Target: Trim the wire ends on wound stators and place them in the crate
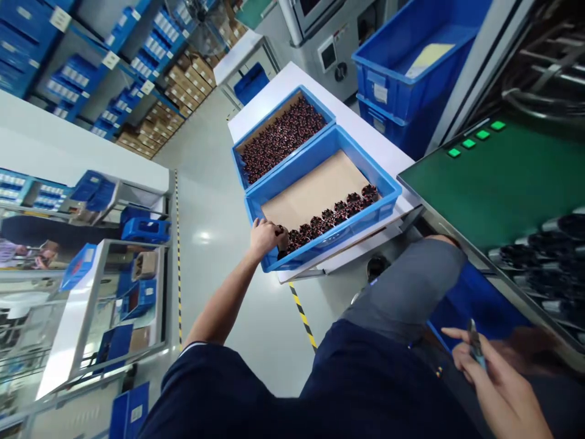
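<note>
My left hand point(267, 238) reaches into the near left corner of a blue bin point(320, 244), its fingers closed round a small dark round part point(280, 230). Beside it, a row of dark reddish parts point(326, 219) lines the near side of the bin on a cardboard sheet point(320, 186). My right hand point(493, 372) is at the lower right, away from the bin, holding a small hand tool point(475, 344) with a metal tip and a bluish handle. A second blue bin point(292, 161) behind is full of similar parts.
Both bins stand on a white table point(388, 143). To the right is a green work surface point(516, 177) with dark cylindrical parts point(548, 250). Stacked blue crates point(388, 88) stand behind. Shelves point(95, 73) and another person's arm point(46, 250) are at the left.
</note>
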A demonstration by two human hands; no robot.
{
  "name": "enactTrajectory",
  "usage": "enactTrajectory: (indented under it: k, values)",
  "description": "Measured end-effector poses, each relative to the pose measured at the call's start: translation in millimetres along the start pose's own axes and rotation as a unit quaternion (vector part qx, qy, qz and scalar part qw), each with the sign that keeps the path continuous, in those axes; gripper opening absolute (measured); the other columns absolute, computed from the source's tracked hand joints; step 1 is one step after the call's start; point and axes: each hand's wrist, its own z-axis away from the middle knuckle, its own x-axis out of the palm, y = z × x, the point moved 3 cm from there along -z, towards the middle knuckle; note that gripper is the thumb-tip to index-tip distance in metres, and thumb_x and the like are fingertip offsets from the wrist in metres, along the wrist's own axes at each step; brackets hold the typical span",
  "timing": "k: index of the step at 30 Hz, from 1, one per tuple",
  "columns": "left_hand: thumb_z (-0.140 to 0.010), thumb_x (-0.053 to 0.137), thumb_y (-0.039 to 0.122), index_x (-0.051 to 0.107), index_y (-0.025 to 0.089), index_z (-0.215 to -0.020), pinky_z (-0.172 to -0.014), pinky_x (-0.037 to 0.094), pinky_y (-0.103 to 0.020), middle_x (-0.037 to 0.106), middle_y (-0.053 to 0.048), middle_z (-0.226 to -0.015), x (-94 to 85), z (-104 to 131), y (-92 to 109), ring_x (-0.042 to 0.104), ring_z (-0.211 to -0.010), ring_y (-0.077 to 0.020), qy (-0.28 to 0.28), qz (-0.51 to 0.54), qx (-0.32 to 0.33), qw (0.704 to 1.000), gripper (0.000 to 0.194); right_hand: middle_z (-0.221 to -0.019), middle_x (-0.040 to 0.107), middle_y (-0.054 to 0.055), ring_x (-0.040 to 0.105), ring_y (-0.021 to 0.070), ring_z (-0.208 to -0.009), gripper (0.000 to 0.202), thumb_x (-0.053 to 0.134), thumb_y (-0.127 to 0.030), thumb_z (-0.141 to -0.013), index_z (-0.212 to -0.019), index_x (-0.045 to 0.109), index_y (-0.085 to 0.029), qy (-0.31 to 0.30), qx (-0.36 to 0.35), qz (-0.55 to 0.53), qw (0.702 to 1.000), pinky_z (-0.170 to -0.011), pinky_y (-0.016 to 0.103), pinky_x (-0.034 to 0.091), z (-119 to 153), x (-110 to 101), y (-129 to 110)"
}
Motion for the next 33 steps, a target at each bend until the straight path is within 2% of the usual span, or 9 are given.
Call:
enactTrajectory:
  k: [4, 9, 14, 18, 20, 23, 26, 30, 33]
  values:
    - [-0.109, 0.063, 0.05, 0.094, 0.024, -0.105, -0.135, 0.045, -0.061, 0.086, -0.02, -0.141, 5.2, 7.4, -4.0, 0.072, -0.143, -0.0428, -0.08, 0.016, 0.044, 0.996, 0.04, -0.111, 0.084, 0.008, 0.081, 0.0293, -0.096, 0.092, 0.055, -0.098, -0.084, -0.131, 0.091, -0.026, -0.029, 0.05, -0.016, 0.998, -0.091, 0.037, 0.066, 9.4, 15.6, 4.6]
    - [-0.107, 0.06, 0.044, 0.087, 0.025, -0.103, -0.112, 0.063, -0.043, 0.092, -0.015, -0.124, 3.9, 14.5, -12.7, 0.086, -0.121, -0.0344, -0.163, 0.053, 0.074, 0.982, 0.033, -0.113, 0.083, 0.008, 0.08, 0.0268, -0.097, 0.091, 0.059, -0.094, -0.086, -0.138, 0.09, -0.025, -0.039, 0.059, -0.047, 0.996, -0.092, 0.032, 0.066, 30.8, 46.6, 22.5]
    - [-0.112, 0.049, 0.048, 0.072, 0.012, -0.151, -0.12, 0.062, -0.051, 0.085, -0.027, -0.148, -7.2, 5.7, -2.7, 0.083, -0.138, -0.0405, -0.127, 0.116, 0.071, 0.983, 0.058, -0.142, 0.082, 0.009, 0.078, 0.0336, -0.137, 0.09, 0.062, -0.094, -0.089, -0.146, 0.084, -0.028, -0.047, 0.074, -0.09, 0.992, -0.121, 0.035, 0.06, 54.8, 67.7, 31.8]
    - [-0.118, 0.027, 0.055, 0.046, 0.009, -0.178, -0.136, 0.053, -0.041, 0.062, -0.023, -0.183, -18.6, -14.8, 27.9, 0.067, -0.164, -0.0289, -0.074, 0.197, 0.086, 0.974, 0.078, -0.158, 0.074, 0.012, 0.073, 0.0349, -0.146, 0.104, 0.065, -0.091, -0.097, -0.182, 0.052, -0.033, -0.064, 0.049, -0.126, 0.989, -0.131, 0.046, 0.054, 71.3, 73.0, 46.1]
    - [-0.116, 0.026, 0.059, 0.051, 0.012, -0.176, -0.136, 0.053, -0.038, 0.065, -0.02, -0.181, -24.5, -20.6, 47.1, 0.068, -0.163, -0.0265, -0.08, 0.223, 0.097, 0.967, 0.08, -0.17, 0.064, 0.014, 0.067, 0.0338, -0.156, 0.108, 0.065, -0.084, -0.104, -0.194, 0.027, -0.039, -0.087, 0.011, -0.167, 0.982, -0.138, 0.05, 0.048, 81.4, 69.2, 47.5]
    - [-0.108, 0.039, 0.069, 0.064, 0.011, -0.164, -0.136, 0.054, -0.045, 0.074, -0.023, -0.17, -34.7, -14.8, 75.2, 0.072, -0.157, -0.035, -0.099, 0.229, 0.114, 0.962, 0.085, -0.195, 0.031, 0.013, 0.043, 0.0325, -0.178, 0.101, 0.059, -0.074, -0.116, -0.196, 0.005, -0.046, -0.125, -0.038, -0.222, 0.966, -0.148, 0.057, 0.032, 101.0, 50.2, 35.5]
    - [-0.104, 0.036, 0.069, 0.046, -0.007, -0.173, -0.142, 0.043, -0.067, 0.055, -0.039, -0.182, -42.6, -8.2, 95.3, 0.059, -0.168, -0.0509, -0.054, 0.219, 0.129, 0.966, 0.103, -0.2, 0.019, 0.013, 0.029, 0.0338, -0.185, 0.094, 0.061, -0.065, -0.118, -0.196, 0.015, -0.039, -0.117, -0.108, -0.223, 0.962, -0.15, 0.058, 0.027, 119.0, 10.6, 10.4]
    - [-0.1, 0.044, 0.079, 0.058, 0.002, -0.17, -0.138, 0.051, -0.067, 0.061, -0.034, -0.176, -44.1, -32.7, 130.3, 0.065, -0.16, -0.0531, 0.085, 0.227, 0.186, 0.952, 0.104, -0.184, 0.048, 0.014, 0.053, 0.034, -0.167, 0.08, 0.067, -0.036, -0.11, -0.186, 0.045, -0.033, 0.115, -0.129, -0.091, 0.981, -0.129, 0.051, 0.054, 127.8, -69.1, -12.3]
    - [-0.1, 0.045, 0.082, 0.067, 0.006, -0.163, -0.139, 0.051, -0.067, 0.061, -0.034, -0.176, -45.9, -59.0, 178.3, 0.062, -0.165, -0.0524, 0.17, 0.263, 0.243, 0.918, 0.101, -0.168, 0.059, 0.015, 0.069, 0.0285, -0.14, 0.077, 0.066, -0.03, -0.103, -0.179, 0.055, -0.028, 0.32, -0.095, 0.021, 0.942, -0.112, 0.044, 0.063, 123.6, -128.1, -12.8]
